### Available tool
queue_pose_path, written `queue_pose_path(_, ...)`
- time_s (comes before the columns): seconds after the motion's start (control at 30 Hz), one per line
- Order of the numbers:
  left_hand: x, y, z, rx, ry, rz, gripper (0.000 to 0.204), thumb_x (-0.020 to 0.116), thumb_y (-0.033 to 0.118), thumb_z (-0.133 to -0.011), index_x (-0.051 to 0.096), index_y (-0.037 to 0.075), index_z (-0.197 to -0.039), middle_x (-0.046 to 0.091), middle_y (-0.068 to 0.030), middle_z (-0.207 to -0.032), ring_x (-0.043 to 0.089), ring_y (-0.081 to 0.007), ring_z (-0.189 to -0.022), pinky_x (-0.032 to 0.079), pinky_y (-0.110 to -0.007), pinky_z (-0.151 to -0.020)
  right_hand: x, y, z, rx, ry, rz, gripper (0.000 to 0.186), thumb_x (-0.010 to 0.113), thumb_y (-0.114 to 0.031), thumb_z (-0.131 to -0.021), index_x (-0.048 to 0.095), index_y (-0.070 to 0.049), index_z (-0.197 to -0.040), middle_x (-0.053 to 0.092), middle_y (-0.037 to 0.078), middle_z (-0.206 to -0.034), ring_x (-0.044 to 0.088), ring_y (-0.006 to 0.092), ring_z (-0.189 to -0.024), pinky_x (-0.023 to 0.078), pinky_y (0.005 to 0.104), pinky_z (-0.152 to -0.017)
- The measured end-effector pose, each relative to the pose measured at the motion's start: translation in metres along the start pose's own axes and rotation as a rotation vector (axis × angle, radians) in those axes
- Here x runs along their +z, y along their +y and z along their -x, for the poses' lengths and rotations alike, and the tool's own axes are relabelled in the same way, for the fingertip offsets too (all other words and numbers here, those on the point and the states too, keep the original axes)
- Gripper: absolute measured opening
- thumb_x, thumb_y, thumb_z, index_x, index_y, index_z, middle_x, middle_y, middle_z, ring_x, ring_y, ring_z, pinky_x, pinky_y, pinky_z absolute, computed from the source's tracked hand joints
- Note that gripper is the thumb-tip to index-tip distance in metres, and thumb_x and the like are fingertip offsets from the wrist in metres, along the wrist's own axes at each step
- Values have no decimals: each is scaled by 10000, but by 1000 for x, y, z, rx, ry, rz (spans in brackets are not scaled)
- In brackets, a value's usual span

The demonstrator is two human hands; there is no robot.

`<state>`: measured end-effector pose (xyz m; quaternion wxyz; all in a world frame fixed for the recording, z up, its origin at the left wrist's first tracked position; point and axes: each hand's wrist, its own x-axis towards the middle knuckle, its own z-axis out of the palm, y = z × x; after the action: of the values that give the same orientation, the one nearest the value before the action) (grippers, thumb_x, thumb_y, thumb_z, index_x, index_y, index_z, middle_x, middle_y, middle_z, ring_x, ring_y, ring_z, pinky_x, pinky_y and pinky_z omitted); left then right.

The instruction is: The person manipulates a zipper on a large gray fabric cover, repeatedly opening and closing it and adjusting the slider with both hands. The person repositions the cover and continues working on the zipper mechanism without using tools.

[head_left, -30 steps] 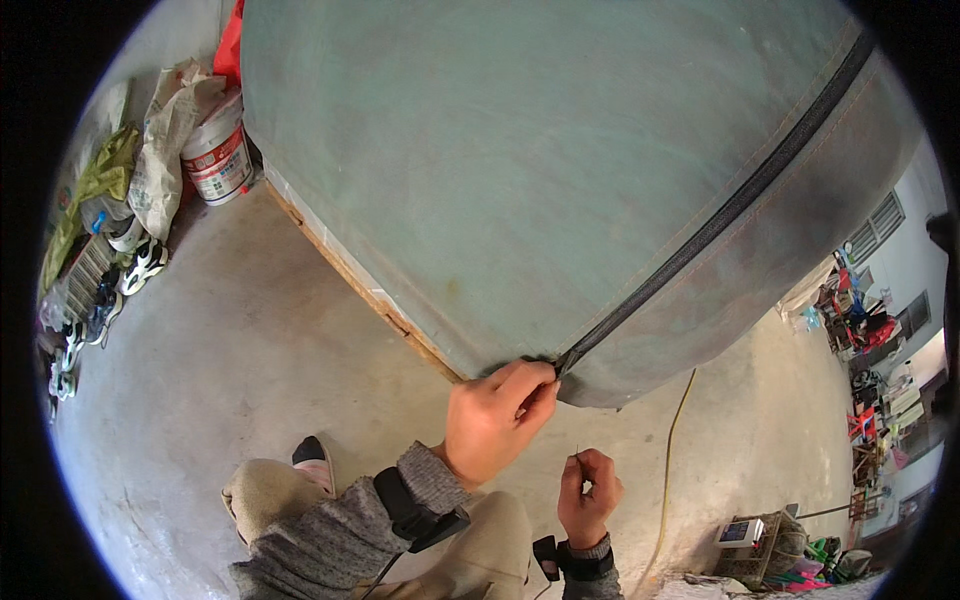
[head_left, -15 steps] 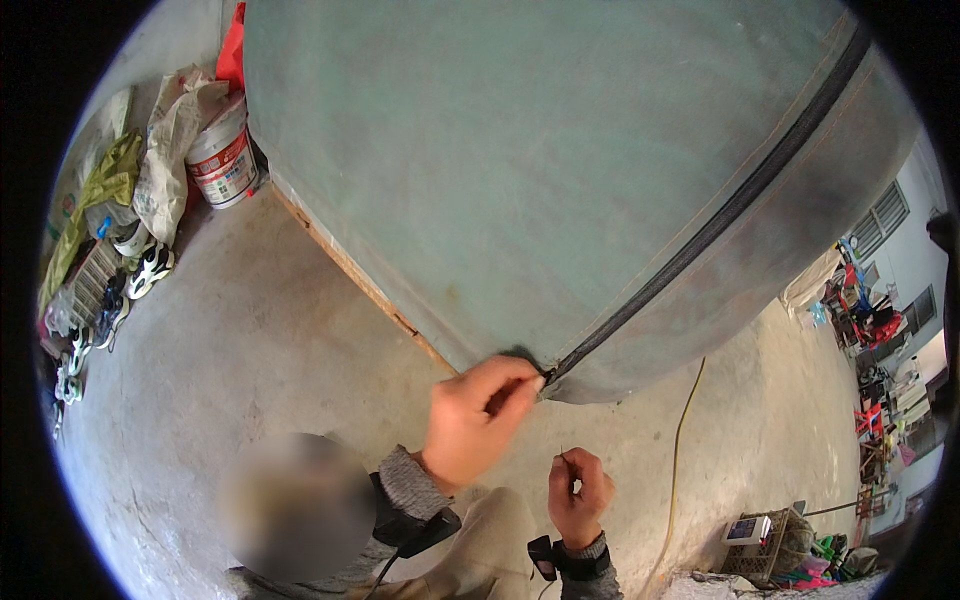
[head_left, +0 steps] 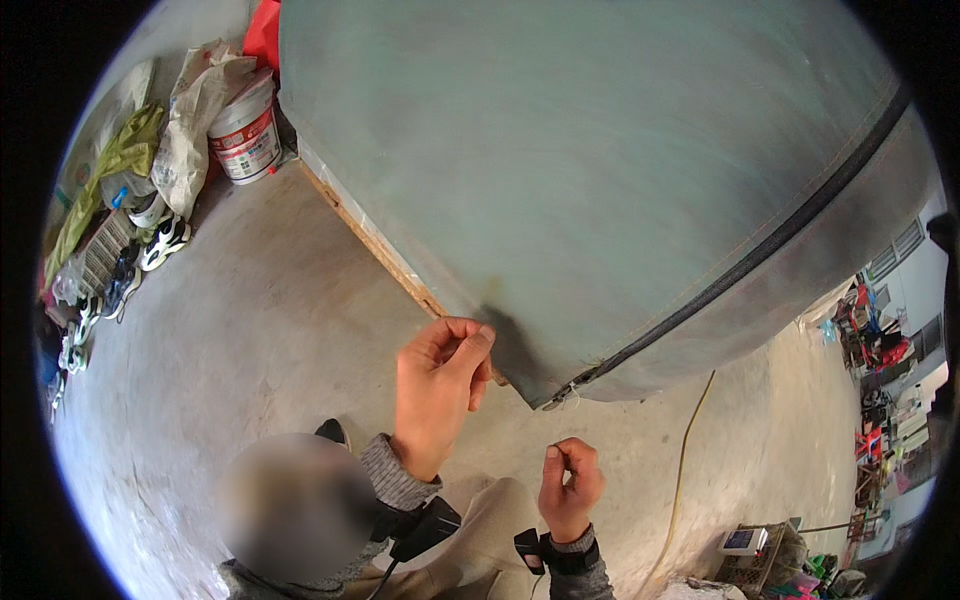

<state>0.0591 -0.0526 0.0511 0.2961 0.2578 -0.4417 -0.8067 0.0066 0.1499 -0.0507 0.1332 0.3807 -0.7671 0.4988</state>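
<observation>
A large grey-green fabric cover [head_left: 560, 170] hangs in front of me, with a black zipper [head_left: 740, 262] running down its right side to the lower corner. Loose pale thread ends [head_left: 574, 396] stick out at the zipper's bottom end. My left hand [head_left: 432, 385] is left of that corner, beside the cover's lower edge, thumb and forefinger pinched together. Whatever lies in that pinch is too small to make out. Below the corner and apart from the fabric, my right hand [head_left: 570, 492] is also closed in a pinch, its content too fine to name.
A wooden strip [head_left: 385, 255] runs along the cover's lower left edge. At the far left stand a white and red bucket [head_left: 245, 140], sacks [head_left: 190, 135] and several shoes [head_left: 165, 240]. A yellow cable [head_left: 683, 465] crosses the concrete floor; a crate [head_left: 757, 570] sits at lower right.
My left hand has let go of the zipper's bottom end and moved left and slightly up. The right hand has barely shifted. The cover appears slightly further right in view.
</observation>
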Motion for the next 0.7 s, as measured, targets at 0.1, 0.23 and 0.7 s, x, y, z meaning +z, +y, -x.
queue_pose_path(0.1, -4, -1, -2, -81, 39, 49, 113, 626, 132, -951, 609, 40, -888, 536, 11, -656, 411, -57, -493, 297, -232, -444, 3, -1, 0, 33, -6, -15, 195, 588, 76, -853, 587, -20, -1022, 619, 90, -751, 579, 186, -551, 458, 287, -528)
queue_pose_path(0.23, -4, -1, -3, -105, 18, 113, 117, 628, 148, -950, 603, 53, -887, 534, 14, -664, 407, -58, -494, 302, -237, -452, 11, -4, 1, 48, -35, -50, 182, 587, 73, -864, 588, -13, -1024, 631, 96, -780, 595, 182, -573, 470, 285, -543)
queue_pose_path(0.7, -11, -10, -5, -138, 120, 287, 133, 653, 180, -954, 626, 52, -930, 552, 16, -684, 461, -64, -554, 336, -228, -493, 38, -26, -2, 222, -87, -164, 93, 610, -67, -968, 597, 8, -1021, 631, 106, -834, 577, 136, -648, 475, 292, -586)
